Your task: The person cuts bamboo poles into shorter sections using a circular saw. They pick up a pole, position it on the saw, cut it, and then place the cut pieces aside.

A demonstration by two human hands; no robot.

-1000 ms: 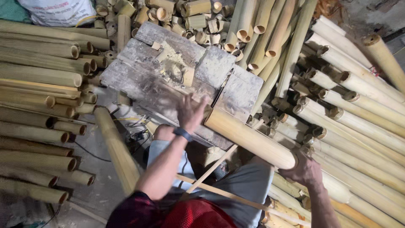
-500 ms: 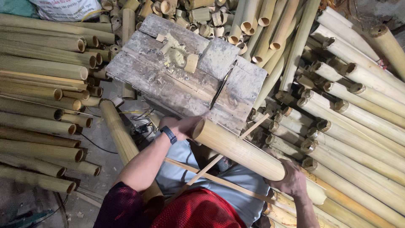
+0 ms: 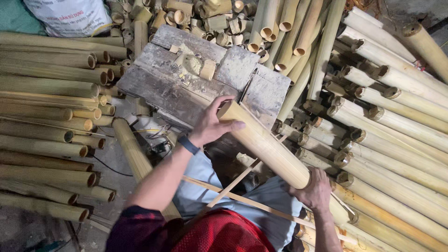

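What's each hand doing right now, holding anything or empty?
Left hand: closed around the top end of the bamboo pole.
Right hand: gripping the same bamboo pole lower down.

Pale yellow bamboo pole (image 3: 268, 144), grey block (image 3: 186, 84)

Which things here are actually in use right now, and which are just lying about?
In use:
- bamboo pole, gripped at both ends
- left hand at its far end
- right hand at its near end

Lying about:
- wooden block
- bamboo stacks
- short bamboo offcuts
- white sack
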